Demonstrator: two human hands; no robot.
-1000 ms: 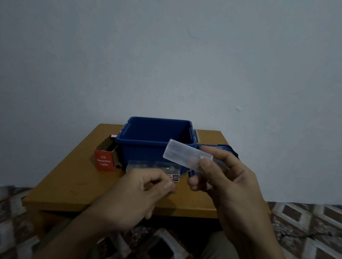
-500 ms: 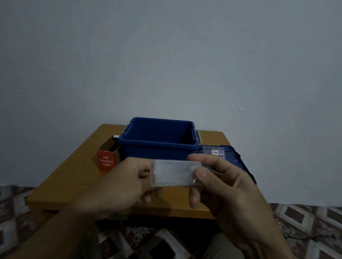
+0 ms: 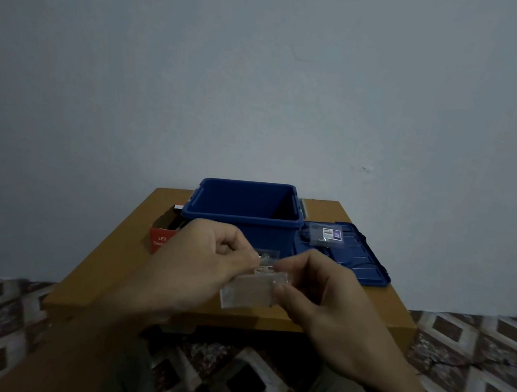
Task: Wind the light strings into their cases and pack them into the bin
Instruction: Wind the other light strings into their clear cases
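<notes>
A clear plastic case (image 3: 248,291) is held over the table's front edge between my two hands. My right hand (image 3: 327,308) grips its right end between thumb and fingers. My left hand (image 3: 204,264) pinches at the case's top edge, where a small bundle of light string (image 3: 264,259) shows. Behind them the open blue bin (image 3: 244,218) stands on the wooden table (image 3: 368,304); what lies inside the bin is hidden.
The bin's blue lid (image 3: 360,263) lies flat to the right with a small packaged item (image 3: 328,235) on it. A red LED lights box (image 3: 159,238) stands left of the bin. A wall rises behind the table; patterned floor surrounds it.
The case came down from in front of the bin to the table's front edge. My left hand rose from the table and closed in on the case's top edge.
</notes>
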